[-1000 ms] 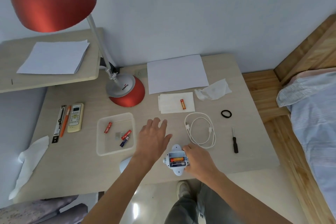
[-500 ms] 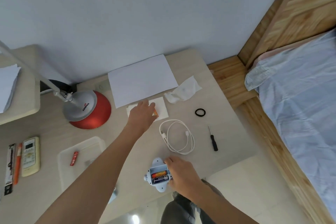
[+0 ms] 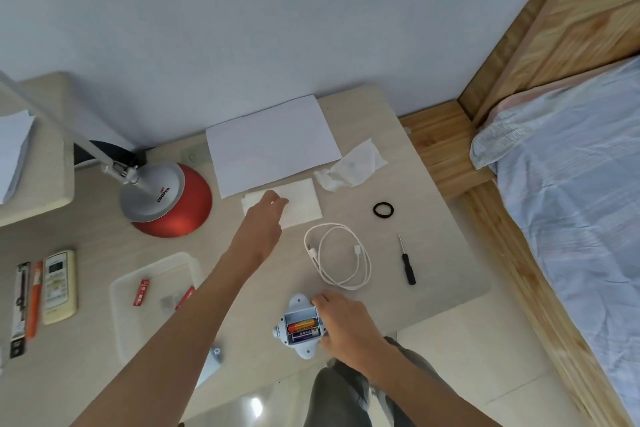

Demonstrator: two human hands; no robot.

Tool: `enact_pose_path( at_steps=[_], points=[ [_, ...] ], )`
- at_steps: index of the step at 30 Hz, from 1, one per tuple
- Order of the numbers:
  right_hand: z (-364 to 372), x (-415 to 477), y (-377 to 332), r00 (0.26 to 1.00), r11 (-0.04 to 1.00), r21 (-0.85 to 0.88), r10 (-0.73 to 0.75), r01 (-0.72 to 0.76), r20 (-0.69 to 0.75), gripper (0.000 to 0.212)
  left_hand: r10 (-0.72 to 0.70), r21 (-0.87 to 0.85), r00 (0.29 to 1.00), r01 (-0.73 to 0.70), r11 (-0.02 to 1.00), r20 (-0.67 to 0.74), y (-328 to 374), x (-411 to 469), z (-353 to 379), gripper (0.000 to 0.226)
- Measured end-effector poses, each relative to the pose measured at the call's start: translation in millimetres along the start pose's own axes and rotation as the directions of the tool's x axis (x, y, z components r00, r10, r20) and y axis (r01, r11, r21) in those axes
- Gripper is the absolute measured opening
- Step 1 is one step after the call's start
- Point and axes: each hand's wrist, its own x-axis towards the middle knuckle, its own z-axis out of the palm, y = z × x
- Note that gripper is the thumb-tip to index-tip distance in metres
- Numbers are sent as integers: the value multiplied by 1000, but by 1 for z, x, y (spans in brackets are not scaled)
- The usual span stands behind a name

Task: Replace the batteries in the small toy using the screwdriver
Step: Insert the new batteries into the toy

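The small pale-blue toy [image 3: 300, 350] lies face down at the table's front edge, its battery bay open. An orange battery [image 3: 302, 324] and a dark one sit inside, with one slot bare above them. My right hand [image 3: 346, 329] grips the toy's right side. My left hand [image 3: 263, 225] reaches far forward over the folded white napkin [image 3: 301, 204], fingertips pinched together. The orange battery that lay on the napkin no longer shows there. The black-handled screwdriver [image 3: 407, 260] lies alone to the right.
A clear plastic tray [image 3: 121, 322] on the left holds red batteries [image 3: 142, 293]. Around it are a coiled white cable [image 3: 337, 255], a black hair tie [image 3: 383, 210], a crumpled tissue [image 3: 351, 166], a paper sheet [image 3: 270, 146], a red lamp base [image 3: 166, 201] and a remote [image 3: 59, 288]. A bed [image 3: 571, 184] stands at the right.
My left hand moved from beside the toy forward to the napkin and closed its fingers where the orange battery lay. The view swung right. My right hand stayed on the toy.
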Motion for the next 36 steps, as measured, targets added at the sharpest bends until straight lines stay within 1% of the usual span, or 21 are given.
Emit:
enact_pose_path(
  at_steps=[4, 9, 15, 20, 27, 32, 36],
  points=[
    [-2, 2, 2, 1000, 999, -23, -28, 28, -5, 53, -39, -92, 998, 35, 995, -45, -6, -47, -9, 55],
    [-6, 2, 4, 998, 998, -19, -61, 60, -21, 55, -5, -218, 999, -6, 976, -49, 2, -119, -9, 46],
    [-5, 4, 6, 996, 997, -24, -78, 77, -40, 56, 46, -223, 998, -52, 974, -31, 26, -172, 15, 35],
    [-5, 5, 8, 994, 995, -33, -96, 94, -52, 57, 56, -229, 998, -62, 972, -34, 41, -184, 33, 28],
    [-3, 3, 13, 992, 994, -22, -104, 102, -74, 62, 109, -214, 987, -133, 968, -117, 53, -179, 39, 26],
    [-3, 2, 14, 991, 993, -30, -113, 111, -76, 54, 132, -175, 981, -155, 972, -140, 54, -174, 46, 18],
    [-1, 1, 17, 990, 994, -8, -113, 113, -84, 52, 166, -141, 969, -193, 971, -182, 54, -172, 51, 12]
  ],
)
